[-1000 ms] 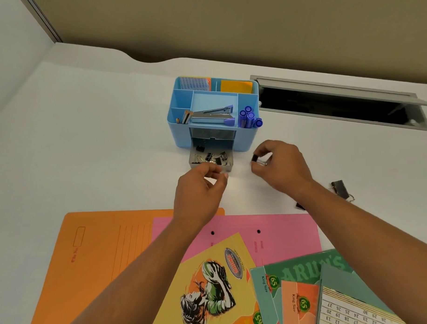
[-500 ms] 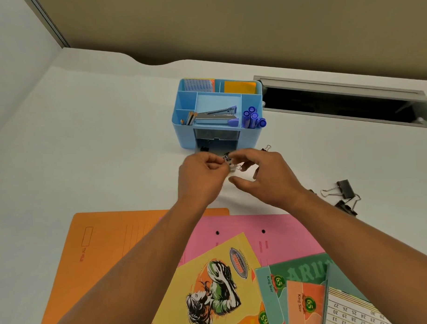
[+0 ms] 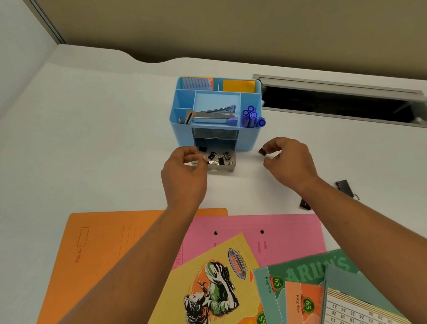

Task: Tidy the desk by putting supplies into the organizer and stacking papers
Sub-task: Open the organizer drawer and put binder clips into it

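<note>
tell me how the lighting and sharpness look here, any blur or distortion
Head view: soft, even light, barely any shadow on the desk; head view: the binder clip at the right hand looks slightly soft, yellow notebook print is readable; head view: wide-angle stretch enlarges forearms toward the bottom edge.

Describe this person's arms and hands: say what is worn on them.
Both arms are bare: no sleeve shows on the left forearm or the right forearm as far as the picture's edge. The left hand and the right hand are ungloved. No watch, bracelet or ring shows on the wrists or on the fingers in view.
</note>
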Demonstrator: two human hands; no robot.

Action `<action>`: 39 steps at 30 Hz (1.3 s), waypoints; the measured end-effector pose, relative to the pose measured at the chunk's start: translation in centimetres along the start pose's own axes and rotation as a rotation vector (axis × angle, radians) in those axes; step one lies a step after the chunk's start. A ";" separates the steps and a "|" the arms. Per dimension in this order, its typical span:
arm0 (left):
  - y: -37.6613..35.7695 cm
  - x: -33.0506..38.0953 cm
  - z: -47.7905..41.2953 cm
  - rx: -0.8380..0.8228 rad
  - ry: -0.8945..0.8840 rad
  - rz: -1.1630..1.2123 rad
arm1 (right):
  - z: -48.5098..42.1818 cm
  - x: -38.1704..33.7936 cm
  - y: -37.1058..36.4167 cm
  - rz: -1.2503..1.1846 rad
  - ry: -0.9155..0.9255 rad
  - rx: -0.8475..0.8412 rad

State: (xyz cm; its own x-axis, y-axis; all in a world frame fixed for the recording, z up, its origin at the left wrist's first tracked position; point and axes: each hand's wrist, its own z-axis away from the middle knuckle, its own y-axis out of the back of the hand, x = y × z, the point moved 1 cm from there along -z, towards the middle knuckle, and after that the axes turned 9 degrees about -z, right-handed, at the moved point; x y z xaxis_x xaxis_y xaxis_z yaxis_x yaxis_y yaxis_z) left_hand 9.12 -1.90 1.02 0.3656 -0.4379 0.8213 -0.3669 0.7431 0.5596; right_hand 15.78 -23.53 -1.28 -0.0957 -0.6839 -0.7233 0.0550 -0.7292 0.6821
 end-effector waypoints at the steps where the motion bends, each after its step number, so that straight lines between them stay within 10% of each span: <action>1: 0.0 -0.1 0.2 0.001 -0.010 0.008 | -0.3 0.2 0.0 0.020 -0.011 -0.004; 16: -0.8 -0.2 2.5 -0.098 -0.134 -0.052 | -1.2 0.1 -1.1 0.299 0.017 -0.043; 31: -0.8 0.9 1.7 -0.355 -0.017 0.049 | 3.7 -4.2 -1.8 -0.179 0.407 -0.174; 39: -0.8 1.5 -0.3 -0.229 0.142 0.177 | 3.4 -3.6 -2.0 -0.186 0.347 -0.150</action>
State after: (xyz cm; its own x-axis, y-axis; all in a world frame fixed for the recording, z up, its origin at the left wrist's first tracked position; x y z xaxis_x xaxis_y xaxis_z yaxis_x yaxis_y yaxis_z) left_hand 10.19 -3.00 1.84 0.4352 -0.2285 0.8708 -0.2394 0.9030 0.3566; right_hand 12.60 -19.50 0.33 0.2216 -0.4894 -0.8435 0.2155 -0.8190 0.5318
